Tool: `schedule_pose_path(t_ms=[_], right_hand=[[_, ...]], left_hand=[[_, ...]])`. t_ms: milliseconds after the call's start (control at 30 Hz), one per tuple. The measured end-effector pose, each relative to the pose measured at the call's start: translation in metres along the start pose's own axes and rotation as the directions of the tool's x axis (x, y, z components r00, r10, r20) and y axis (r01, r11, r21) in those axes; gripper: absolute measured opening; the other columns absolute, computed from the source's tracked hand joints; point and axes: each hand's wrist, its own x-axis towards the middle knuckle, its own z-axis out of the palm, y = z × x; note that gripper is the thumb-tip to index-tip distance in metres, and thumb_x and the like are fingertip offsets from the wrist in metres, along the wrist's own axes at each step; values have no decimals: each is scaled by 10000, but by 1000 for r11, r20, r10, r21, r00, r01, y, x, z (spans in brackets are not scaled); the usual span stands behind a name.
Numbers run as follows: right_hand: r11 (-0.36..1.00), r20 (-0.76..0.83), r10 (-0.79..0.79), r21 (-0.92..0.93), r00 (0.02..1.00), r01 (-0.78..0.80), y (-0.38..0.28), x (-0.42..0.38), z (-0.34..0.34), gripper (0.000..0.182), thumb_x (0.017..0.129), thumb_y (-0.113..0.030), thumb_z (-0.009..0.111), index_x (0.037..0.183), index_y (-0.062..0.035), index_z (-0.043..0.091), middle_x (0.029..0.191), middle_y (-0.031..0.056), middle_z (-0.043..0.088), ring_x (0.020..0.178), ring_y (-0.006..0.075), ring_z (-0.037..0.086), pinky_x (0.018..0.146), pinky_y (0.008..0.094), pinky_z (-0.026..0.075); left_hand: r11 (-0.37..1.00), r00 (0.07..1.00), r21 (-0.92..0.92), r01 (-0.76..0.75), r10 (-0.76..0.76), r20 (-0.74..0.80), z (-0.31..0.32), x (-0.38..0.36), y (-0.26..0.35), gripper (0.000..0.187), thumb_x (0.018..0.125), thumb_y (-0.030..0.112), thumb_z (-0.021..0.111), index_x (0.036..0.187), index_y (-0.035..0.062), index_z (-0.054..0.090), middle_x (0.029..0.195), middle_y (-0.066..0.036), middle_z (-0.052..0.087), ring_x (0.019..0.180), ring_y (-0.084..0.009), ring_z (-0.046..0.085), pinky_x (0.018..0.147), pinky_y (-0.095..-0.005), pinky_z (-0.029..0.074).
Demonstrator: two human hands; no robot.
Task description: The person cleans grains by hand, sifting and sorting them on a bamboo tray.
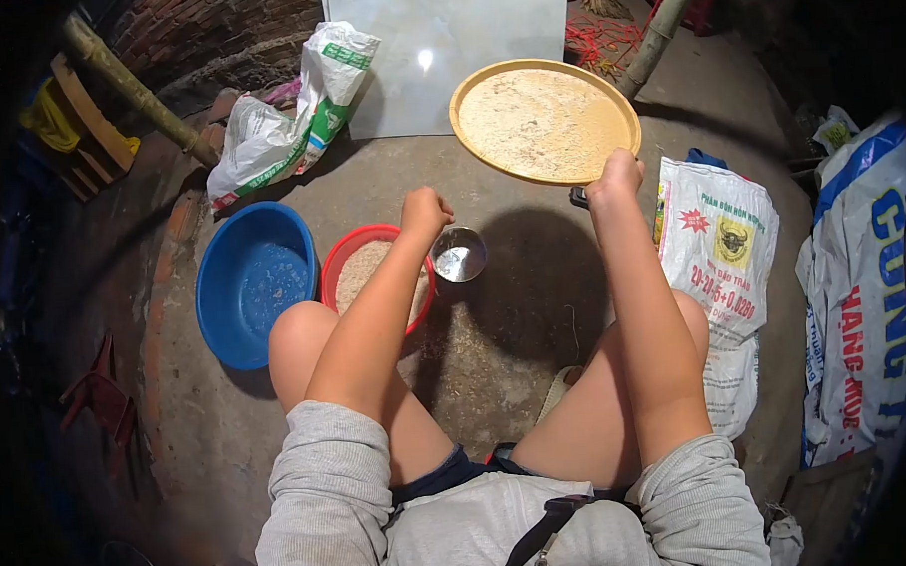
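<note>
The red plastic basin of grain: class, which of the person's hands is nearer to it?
Left. The left hand hovers just above the red plastic basin's far rim, beside a small metal bowl. The right hand grips the round yellow tray, farther right.

Person sits low on concrete floor (514,311), knees apart. Right hand (617,175) grips near rim of round yellow tray (544,121), held up off floor, thin layer of pale grain on it. Left hand (426,212) is closed on small metal cup (459,255), just beside red basin (349,255) w/ same grain in it. Blue basin (255,282) touches red one on its left side. Printed sack (720,264) lies by right knee; white & green bag (287,114) further back, near tile slab (445,44).
</note>
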Motion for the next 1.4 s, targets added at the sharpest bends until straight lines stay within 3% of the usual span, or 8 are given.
schedule_pose_path(t_ms=[300,433,700,833,967,1100,1233,1400], right_hand=[[996,-63,84,39,994,-81,1,10,-9,391,820,-11,328,1189,69,430,1149,252,513,998,365,573,796,518,500],[975,71,193,101,979,-199,-5,9,-15,408,801,21,320,1205,74,299,1189,263,433,1026,375,550,801,521,502],[971,138,210,87,968,-223,-5,8,-14,410,810,13,310,1217,61,300,1191,262,436,1012,390,555,787,544,501],[972,60,220,71,974,-224,-9,6,-11,395,813,9,311,1201,77,337,1174,260,459,993,389,564,801,540,495],[955,296,296,-63,908,-291,5,30,-19,383,884,-102,335,1231,38,421,1122,222,550,1001,321,579,835,449,494],[895,419,443,-258,793,-363,8,16,-12,363,902,-125,346,1215,40,426,1080,199,575,959,291,594,818,407,503],[907,531,411,-319,741,-275,7,-15,-11,276,910,-109,412,1137,41,465,985,163,593,804,230,612,711,384,519],[883,526,241,-468,815,41,38,-3,-30,225,911,-167,474,1063,-6,515,836,83,609,675,160,595,577,317,486]], left_hand=[[998,997,-3,58,-58,-52,23,6,-6,67,613,53,707,676,44,687,702,-162,641,689,-286,645,675,-374,506],[999,999,-10,30,-31,-26,26,7,-8,47,658,52,670,698,44,694,738,-184,637,712,-318,640,695,-379,507],[973,974,39,225,-223,-46,23,27,-17,483,844,392,506,1174,41,550,1153,-242,537,1042,-323,557,878,-374,445],[421,902,-841,340,-400,164,-53,28,17,714,880,545,383,1343,8,300,1251,-256,449,1079,-366,531,732,-454,522],[108,976,-982,158,-166,139,-122,9,54,828,863,602,374,1402,28,115,1259,-301,393,1026,-340,565,740,-398,544],[227,982,-961,159,68,178,-160,-18,73,638,896,484,441,1331,31,335,1157,-114,541,969,-178,593,770,-280,505],[528,995,-846,76,-89,34,-159,-26,50,276,905,244,499,1056,21,556,876,-47,609,729,-134,548,659,-284,451],[744,944,-668,20,-233,-232,-108,-35,38,292,913,250,461,1006,-3,572,831,-85,611,724,-146,556,673,-317,455]])
